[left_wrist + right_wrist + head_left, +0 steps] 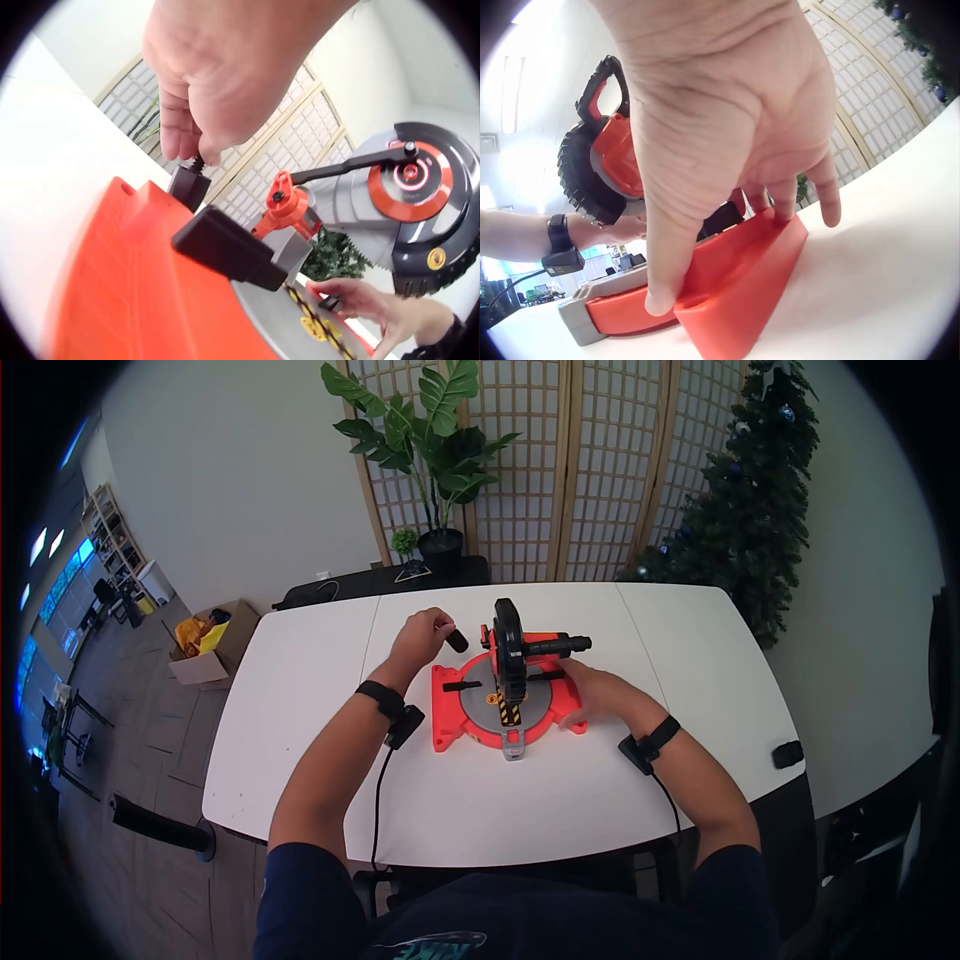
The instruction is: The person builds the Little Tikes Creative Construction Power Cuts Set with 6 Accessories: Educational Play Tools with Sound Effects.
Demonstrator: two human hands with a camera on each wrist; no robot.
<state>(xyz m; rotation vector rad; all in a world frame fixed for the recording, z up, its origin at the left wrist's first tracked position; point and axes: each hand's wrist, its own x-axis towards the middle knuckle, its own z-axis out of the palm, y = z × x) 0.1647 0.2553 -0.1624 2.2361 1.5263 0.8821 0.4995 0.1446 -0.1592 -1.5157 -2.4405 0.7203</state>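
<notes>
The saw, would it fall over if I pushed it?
Probably not easily: the saw has a wide, flat red base. It might slide instead, since the table looks smooth. Pushing high on the black wheel-shaped part might rock it more, because that part stands tall.

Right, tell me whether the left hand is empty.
No, the left hand pinches a small black threaded piece between thumb and fingers.

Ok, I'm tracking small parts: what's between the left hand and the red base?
A black threaded piece, pinched by the left hand; the left wrist view shows it.
</notes>
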